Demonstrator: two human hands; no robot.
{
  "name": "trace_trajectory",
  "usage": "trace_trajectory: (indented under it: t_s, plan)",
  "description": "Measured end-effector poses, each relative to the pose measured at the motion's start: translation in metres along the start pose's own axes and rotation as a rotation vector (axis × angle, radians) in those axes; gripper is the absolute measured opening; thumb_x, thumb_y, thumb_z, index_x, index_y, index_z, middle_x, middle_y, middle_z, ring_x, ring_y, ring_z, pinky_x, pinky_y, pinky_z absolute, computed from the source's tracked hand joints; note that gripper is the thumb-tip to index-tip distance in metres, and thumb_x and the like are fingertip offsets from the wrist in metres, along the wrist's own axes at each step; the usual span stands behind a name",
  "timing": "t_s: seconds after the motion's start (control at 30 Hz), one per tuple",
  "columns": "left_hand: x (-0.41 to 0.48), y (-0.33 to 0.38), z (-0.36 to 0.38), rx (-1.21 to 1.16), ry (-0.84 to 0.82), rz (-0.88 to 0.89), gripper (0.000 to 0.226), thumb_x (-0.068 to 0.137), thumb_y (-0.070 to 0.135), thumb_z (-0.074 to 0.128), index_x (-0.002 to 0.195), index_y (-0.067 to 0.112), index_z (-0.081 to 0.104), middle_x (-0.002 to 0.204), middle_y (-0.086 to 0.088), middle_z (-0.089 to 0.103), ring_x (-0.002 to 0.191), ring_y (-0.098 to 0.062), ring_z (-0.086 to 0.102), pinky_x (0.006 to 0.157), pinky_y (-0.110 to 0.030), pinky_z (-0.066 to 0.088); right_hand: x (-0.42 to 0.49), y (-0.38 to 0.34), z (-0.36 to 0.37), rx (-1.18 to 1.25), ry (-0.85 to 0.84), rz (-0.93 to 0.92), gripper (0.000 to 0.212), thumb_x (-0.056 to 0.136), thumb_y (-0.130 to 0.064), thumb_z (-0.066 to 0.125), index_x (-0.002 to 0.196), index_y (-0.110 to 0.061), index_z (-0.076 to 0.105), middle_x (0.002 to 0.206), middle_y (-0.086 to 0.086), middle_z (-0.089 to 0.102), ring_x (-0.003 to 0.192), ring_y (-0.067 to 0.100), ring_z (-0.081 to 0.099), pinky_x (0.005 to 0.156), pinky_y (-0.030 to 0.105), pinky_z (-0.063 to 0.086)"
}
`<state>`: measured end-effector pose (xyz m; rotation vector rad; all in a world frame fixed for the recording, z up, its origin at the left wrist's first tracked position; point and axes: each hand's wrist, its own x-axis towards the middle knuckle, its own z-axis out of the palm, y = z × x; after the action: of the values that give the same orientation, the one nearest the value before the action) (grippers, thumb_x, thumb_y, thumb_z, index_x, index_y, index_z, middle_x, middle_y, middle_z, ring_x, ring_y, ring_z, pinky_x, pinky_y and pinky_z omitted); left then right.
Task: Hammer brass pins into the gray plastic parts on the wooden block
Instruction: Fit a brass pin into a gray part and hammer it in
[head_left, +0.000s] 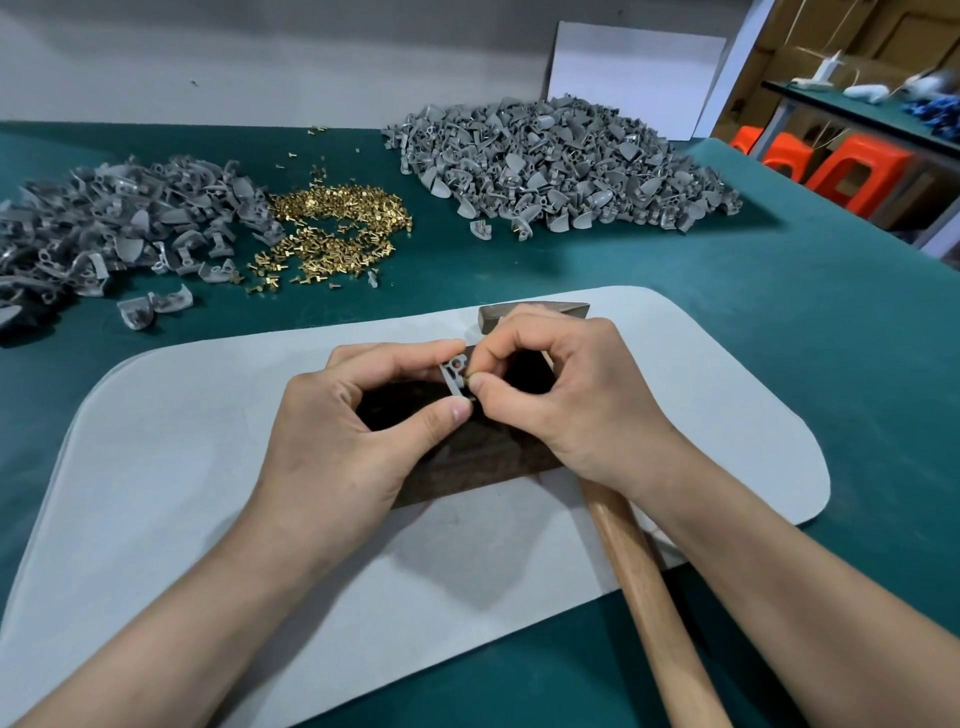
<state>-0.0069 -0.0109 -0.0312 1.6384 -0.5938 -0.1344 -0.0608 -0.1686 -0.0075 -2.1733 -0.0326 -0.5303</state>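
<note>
My left hand (353, 431) pinches a small gray plastic part (453, 373) between thumb and forefinger, above the dark wooden block (467, 462). Against the part's right side, my right hand (561, 395) pinches a tiny brass pin (466, 383). A hammer lies under my right hand; its metal head (535, 314) shows beyond the fingers and its wooden handle (644, 597) runs toward the near edge. The block is mostly hidden by both hands.
The block sits on a pale gray mat (208, 467) over a green table (779, 312). Loose brass pins (332, 234) are heaped at mid-back, with piles of gray parts on the left (119, 218) and right (561, 166). Orange stools (841, 171) stand beyond the table.
</note>
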Motion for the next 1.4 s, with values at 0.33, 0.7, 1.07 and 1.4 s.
trace_trajectory:
  t_s: [0.33, 0.7, 1.07, 1.4]
  plan:
    - [0.0001, 0.0009, -0.0004, 0.003, -0.003, 0.005, 0.035, 0.059, 0.038, 0.075, 0.094, 0.037, 0.074, 0.095, 0.002, 0.071, 0.092, -0.006, 0.066, 0.086, -0.017, 0.049, -0.0011, 0.0006, 0.0003, 0.037, -0.002, 0.024, 0.021, 0.073, -0.001, 0.074, 0.067, -0.018, 0.065, 0.071, 0.003, 0.064, 0.074, 0.014, 0.056, 0.073, 0.026, 0.045]
    - [0.0006, -0.0007, -0.0003, 0.005, -0.006, 0.012, 0.033, 0.064, 0.033, 0.085, 0.095, 0.038, 0.075, 0.097, 0.002, 0.072, 0.096, -0.009, 0.066, 0.091, -0.028, 0.049, -0.0008, 0.0022, 0.0007, 0.055, -0.012, 0.022, 0.020, 0.074, -0.001, 0.073, 0.069, -0.019, 0.065, 0.074, 0.007, 0.066, 0.079, 0.019, 0.058, 0.080, 0.037, 0.046]
    - [0.0009, -0.0008, -0.0012, -0.002, -0.029, 0.027, 0.031, 0.065, 0.028, 0.076, 0.093, 0.038, 0.073, 0.096, 0.005, 0.073, 0.099, -0.008, 0.065, 0.091, -0.025, 0.048, 0.0015, 0.0050, 0.0004, -0.036, -0.011, -0.034, 0.014, 0.075, 0.005, 0.070, 0.069, -0.008, 0.067, 0.071, 0.007, 0.066, 0.070, 0.012, 0.054, 0.112, 0.027, 0.030]
    - [0.0009, -0.0002, -0.0027, 0.024, -0.047, 0.043, 0.032, 0.065, 0.028, 0.075, 0.094, 0.042, 0.072, 0.097, 0.003, 0.072, 0.097, -0.007, 0.065, 0.091, -0.024, 0.049, 0.0038, 0.0030, -0.0034, -0.124, -0.026, -0.089, 0.011, 0.075, 0.003, 0.068, 0.069, -0.006, 0.066, 0.071, -0.003, 0.064, 0.068, 0.005, 0.054, 0.113, 0.029, 0.029]
